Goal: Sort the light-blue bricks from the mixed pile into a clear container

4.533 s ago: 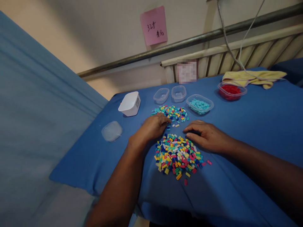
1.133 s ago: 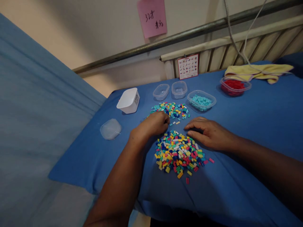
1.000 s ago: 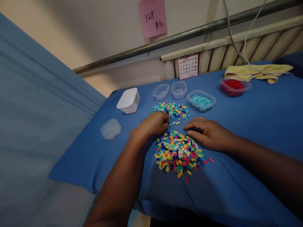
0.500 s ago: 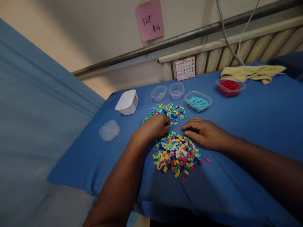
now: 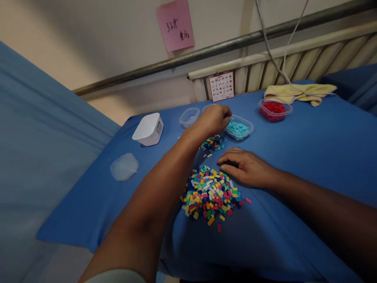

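My left hand (image 5: 217, 118) reaches out over the left rim of the clear tub of light-blue bricks (image 5: 239, 129). Its fingers are pinched together, and whatever they hold is hidden. Resting on the blue cloth, my right hand (image 5: 246, 167) has its fingers loosely curved, with a gap between thumb and forefinger. Just left of it and nearer me lies a heap of small mixed-colour toy bricks (image 5: 210, 192). A second, flatter heap of bricks (image 5: 213, 144) lies farther off, partly covered by my left forearm.
Beyond the heaps stand a clear tub (image 5: 189, 117) and a white box (image 5: 149, 129). Stacked clear lids (image 5: 124, 167) lie at left. A tub of red bricks (image 5: 273, 110) sits at right before a yellow cloth (image 5: 294, 94). A radiator and pipe run along the wall.
My left hand has moved from between the two heaps, away from me, to the light-blue brick tub. My right hand stays in place on the cloth. The view has shifted slightly.
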`<state>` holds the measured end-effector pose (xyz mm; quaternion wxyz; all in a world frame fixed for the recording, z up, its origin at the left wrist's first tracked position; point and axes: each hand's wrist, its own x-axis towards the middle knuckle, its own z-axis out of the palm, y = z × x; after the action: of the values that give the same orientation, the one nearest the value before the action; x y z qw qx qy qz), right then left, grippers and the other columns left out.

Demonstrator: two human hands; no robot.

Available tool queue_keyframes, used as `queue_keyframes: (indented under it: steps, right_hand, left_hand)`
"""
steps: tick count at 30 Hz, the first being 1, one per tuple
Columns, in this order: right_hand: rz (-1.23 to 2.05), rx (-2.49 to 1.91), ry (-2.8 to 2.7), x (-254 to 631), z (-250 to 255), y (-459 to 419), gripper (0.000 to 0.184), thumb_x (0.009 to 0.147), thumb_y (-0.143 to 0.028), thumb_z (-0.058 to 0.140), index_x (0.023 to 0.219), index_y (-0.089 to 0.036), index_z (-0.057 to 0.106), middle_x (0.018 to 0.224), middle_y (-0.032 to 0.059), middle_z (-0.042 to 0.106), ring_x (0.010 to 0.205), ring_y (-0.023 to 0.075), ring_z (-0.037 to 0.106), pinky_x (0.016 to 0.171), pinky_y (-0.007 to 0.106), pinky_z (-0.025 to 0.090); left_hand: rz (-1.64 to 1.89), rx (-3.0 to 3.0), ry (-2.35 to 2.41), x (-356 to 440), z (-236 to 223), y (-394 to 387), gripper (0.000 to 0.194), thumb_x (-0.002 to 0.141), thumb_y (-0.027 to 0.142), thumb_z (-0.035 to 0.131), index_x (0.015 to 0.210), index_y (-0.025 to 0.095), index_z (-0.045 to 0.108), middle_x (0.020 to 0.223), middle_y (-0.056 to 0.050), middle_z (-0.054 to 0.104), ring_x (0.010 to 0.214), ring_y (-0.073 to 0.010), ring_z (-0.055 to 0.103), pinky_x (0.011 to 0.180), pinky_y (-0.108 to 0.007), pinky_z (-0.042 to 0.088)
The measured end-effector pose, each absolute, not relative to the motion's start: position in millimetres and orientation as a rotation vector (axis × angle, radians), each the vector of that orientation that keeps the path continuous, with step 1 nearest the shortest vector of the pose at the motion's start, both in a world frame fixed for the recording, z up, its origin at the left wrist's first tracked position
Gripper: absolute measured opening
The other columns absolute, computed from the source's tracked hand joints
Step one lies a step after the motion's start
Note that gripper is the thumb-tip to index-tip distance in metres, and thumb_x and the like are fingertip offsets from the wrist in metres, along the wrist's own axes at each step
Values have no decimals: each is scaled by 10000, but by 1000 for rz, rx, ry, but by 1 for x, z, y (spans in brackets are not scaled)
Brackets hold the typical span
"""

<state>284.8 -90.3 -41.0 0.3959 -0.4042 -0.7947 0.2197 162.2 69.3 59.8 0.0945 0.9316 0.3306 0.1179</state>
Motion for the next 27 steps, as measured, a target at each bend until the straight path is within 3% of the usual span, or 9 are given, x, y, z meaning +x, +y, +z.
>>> queue_keyframes:
  steps: [3,7,12,19,23,27]
  right_hand:
    - [568,-1024,-2017,284,-40,-90,137,1045,-268,654,1114,-253,772,1077,65,822,1037,251,757,960,452,601]
    - [560,-1033,-2029,284,-39,-89,136,1053,-267,643,1100,-243,769,1067,72,819,1031,254,752,955,454,593]
    - [552,-1043,-2040,284,-42,-89,145,1055,-272,639,1109,-235,769,1078,78,815,1045,264,745,950,458,588]
    - [571,-1044,-2016,285,-43,-91,154,1034,-272,666,1130,-250,784,1101,69,826,1065,268,756,979,464,587]
    - [571,-1043,-2021,285,-44,-90,162,1037,-273,666,1145,-243,783,1109,70,826,1074,266,749,978,461,582]
    - [551,-1030,-2023,286,-47,-89,153,1036,-266,674,1138,-233,782,1090,75,825,1059,264,745,974,455,576]
  left_hand:
    - [348,2791,977,153,59,71,270,1002,152,636,1232,162,779,1197,-89,792,1067,-225,722,960,-328,526]
    - [192,2784,1024,112,53,57,207,987,170,658,1120,151,816,1117,-96,815,1002,-249,749,908,-340,548]
    - [-25,2807,902,72,37,30,476,972,47,531,1372,179,754,1393,-94,752,1270,-281,708,1064,-378,537]
    - [306,2692,1083,55,28,20,469,1012,83,507,1431,172,700,1343,-103,761,1231,-238,716,1089,-353,542]
    - [269,2812,1051,57,16,22,490,974,61,523,1414,146,720,1410,-148,728,1339,-293,670,1173,-415,511]
    - [218,2825,876,63,10,20,525,962,37,512,1425,170,719,1431,-111,730,1358,-282,666,1198,-408,497]
